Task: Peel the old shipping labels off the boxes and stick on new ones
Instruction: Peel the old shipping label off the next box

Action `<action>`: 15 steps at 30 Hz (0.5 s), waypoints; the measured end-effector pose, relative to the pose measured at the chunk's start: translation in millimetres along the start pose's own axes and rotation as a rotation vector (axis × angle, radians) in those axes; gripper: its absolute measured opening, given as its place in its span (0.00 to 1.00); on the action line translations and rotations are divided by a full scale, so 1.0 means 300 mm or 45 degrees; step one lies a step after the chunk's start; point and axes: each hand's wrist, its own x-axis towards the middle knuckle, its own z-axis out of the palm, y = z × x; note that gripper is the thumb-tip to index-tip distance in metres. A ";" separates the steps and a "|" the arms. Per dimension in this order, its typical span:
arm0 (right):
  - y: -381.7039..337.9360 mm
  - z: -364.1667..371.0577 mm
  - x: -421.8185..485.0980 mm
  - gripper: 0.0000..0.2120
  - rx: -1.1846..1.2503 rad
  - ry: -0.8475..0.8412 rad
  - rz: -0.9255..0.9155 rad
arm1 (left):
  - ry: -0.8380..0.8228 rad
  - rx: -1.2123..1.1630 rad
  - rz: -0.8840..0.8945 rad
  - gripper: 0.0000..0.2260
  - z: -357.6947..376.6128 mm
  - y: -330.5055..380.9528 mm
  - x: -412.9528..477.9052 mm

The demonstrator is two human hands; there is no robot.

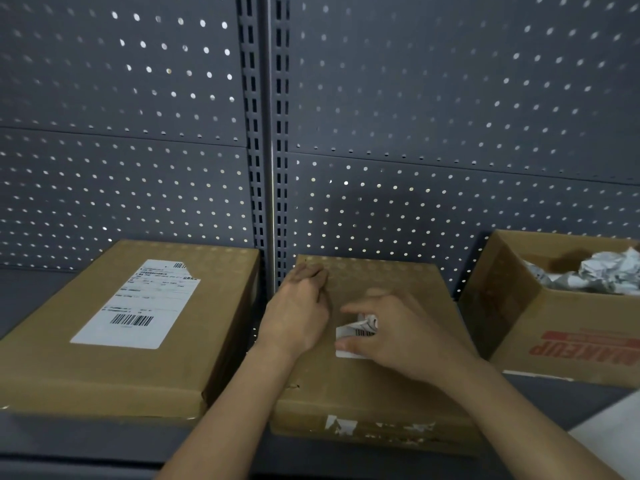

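The old shipping label, white, barcoded and partly crumpled, lies on top of the middle cardboard box, pinched between the thumb and fingers of the right hand. The left hand rests on the same box near its left edge with fingers bent toward the far corner; whether they grip the edge I cannot tell. Just left sits a closed box bearing a flat label, and to the right an open carton holding crumpled paper, all on a dark shelf before a grey pegboard.
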 end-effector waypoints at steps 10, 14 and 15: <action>0.086 0.006 -0.020 0.07 0.232 0.005 -0.176 | 0.009 0.003 -0.004 0.23 0.010 -0.003 0.002; 0.086 0.010 -0.038 0.08 0.248 0.020 -0.229 | 0.017 0.006 0.003 0.22 0.010 -0.002 0.000; 0.083 0.010 -0.041 0.08 0.243 0.025 -0.244 | 0.018 0.006 0.005 0.22 0.010 -0.002 0.000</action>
